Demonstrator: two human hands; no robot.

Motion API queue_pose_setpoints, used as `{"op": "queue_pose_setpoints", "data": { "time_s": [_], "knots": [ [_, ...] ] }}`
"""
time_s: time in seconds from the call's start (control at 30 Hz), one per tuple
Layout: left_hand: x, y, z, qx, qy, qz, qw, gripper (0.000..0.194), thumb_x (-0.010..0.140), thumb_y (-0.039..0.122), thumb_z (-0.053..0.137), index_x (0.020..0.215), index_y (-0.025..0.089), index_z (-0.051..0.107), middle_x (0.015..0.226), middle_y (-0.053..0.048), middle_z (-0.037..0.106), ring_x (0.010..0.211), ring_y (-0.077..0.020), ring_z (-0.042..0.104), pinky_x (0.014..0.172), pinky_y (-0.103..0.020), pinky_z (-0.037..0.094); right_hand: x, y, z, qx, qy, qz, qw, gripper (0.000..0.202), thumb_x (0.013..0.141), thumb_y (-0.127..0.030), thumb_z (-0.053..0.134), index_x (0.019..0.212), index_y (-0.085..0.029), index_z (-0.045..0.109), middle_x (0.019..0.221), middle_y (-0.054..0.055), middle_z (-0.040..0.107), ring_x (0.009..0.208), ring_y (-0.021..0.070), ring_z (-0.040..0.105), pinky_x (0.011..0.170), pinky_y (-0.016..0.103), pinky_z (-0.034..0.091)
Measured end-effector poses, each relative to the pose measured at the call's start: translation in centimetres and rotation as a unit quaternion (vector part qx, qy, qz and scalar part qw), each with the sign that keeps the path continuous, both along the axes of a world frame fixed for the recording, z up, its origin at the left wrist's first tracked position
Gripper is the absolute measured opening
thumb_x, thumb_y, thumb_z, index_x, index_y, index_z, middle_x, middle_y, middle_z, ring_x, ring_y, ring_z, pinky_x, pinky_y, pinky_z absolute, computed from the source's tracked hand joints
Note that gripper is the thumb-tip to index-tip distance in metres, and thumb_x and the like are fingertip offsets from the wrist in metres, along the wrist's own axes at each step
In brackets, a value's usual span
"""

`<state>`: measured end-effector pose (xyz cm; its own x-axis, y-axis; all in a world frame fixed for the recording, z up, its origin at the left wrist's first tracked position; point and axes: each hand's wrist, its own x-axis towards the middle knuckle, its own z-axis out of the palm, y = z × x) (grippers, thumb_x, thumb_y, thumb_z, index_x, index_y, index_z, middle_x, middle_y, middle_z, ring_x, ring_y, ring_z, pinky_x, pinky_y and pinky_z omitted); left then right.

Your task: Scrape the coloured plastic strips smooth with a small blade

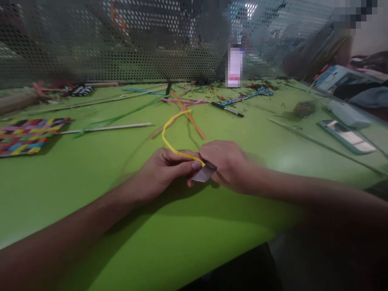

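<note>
My left hand (169, 167) pinches a narrow yellow strip (167, 144), with the thumb pressed on it near its lower end. The strip's free part curves up and away over the table. Closed in a fist, my right hand (227, 163) touches the left fingertips. A flat grey piece with a straight edge (203, 174) juts from between the hands, and a dark part of it runs into my right fist. Whether it is a blade or a folded sheet I cannot tell. The strip's lower end meets it.
Orange (194, 121), pink and green strips (121, 115) lie beyond my hands on the green table (121, 242). A colourful woven mat (27, 135) is at left. Behind are a pen (227, 110), scraps and a perforated metal screen (169, 48). A phone (347, 136) lies at right.
</note>
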<state>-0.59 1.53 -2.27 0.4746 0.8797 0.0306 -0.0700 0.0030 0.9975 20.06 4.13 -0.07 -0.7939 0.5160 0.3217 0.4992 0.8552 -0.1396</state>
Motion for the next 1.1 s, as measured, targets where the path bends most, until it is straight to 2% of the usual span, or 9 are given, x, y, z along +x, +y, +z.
{"op": "queue_pose_setpoints", "data": {
  "time_s": [0.4,0.87,1.1],
  "knots": [
    [-0.14,-0.18,0.35,0.016,0.023,-0.002,1.0,0.026,0.09,0.037,0.073,0.074,0.017,0.078,0.075,-0.003,0.072,0.063,-0.0119,0.059,0.059,-0.022,0.047,-0.21,-0.15,0.28,-0.026,-0.016,-0.016,0.999,0.019,0.092,-0.018,0.045,0.074,-0.017,0.051,0.07,0.002,0.055,0.066,0.013,0.039,0.064,0.026,0.026],
    [-0.15,-0.16,0.4,0.013,0.024,-0.005,1.0,0.021,0.091,0.031,0.072,0.076,0.018,0.08,0.086,-0.003,0.075,0.066,-0.0104,0.06,0.06,-0.02,0.047,-0.37,0.0,0.23,-0.014,-0.035,-0.015,0.999,0.02,0.096,-0.018,0.046,0.078,-0.016,0.055,0.071,0.002,0.054,0.065,0.0124,0.038,0.063,0.026,0.025],
    [-0.07,-0.22,0.5,0.016,0.033,0.008,0.999,0.017,0.09,0.03,0.072,0.08,0.019,0.081,0.082,-0.003,0.075,0.066,-0.0111,0.061,0.058,-0.02,0.048,-0.58,-0.05,0.2,-0.014,-0.048,-0.025,0.998,0.02,0.096,-0.018,0.046,0.08,-0.015,0.058,0.071,0.003,0.056,0.064,0.0127,0.039,0.063,0.027,0.024]
  ]
}}
